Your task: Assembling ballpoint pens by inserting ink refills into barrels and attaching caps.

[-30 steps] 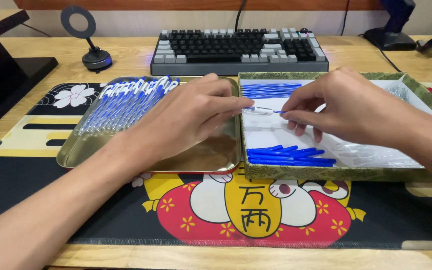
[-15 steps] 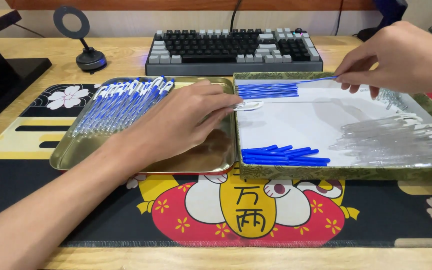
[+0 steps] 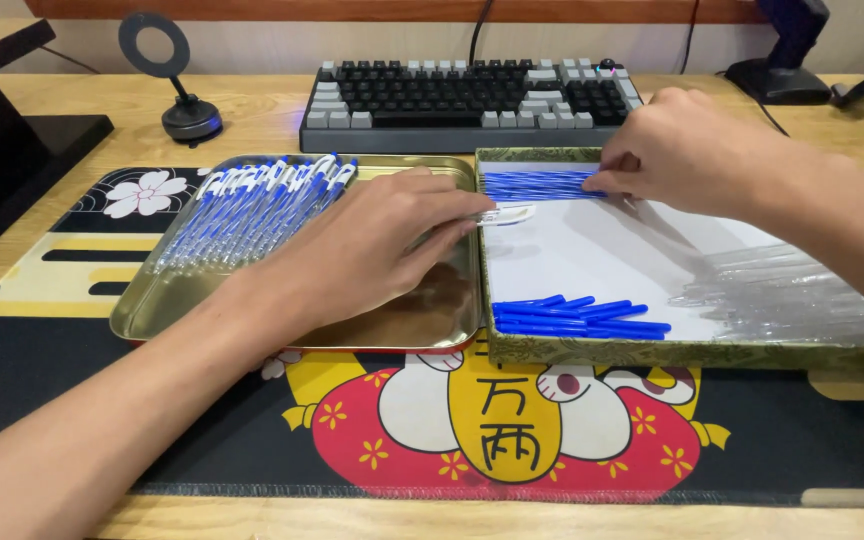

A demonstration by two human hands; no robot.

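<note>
**Pen parts being sorted across two trays**

On the bench (image 3: 252,125), the left hand (image 3: 372,250) is resting over the gold tray (image 3: 152,315), its grip pinching what looks like a clear barrel (image 3: 507,214). The right hand (image 3: 687,150) is closing its grip on the blue refills (image 3: 537,185) at the box's (image 3: 652,352) far end. A careless pull is likely to scatter the refills; the barrel could slip too.

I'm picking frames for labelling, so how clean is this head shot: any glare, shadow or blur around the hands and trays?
Head view: sharp overall, with even indoor light. The gold metal tray mirrors the left hand in its shiny floor. The right hand casts a soft shadow on the white lining of the box. The clear pen barrels are hard to separate, and the table edges bow slightly.
</note>
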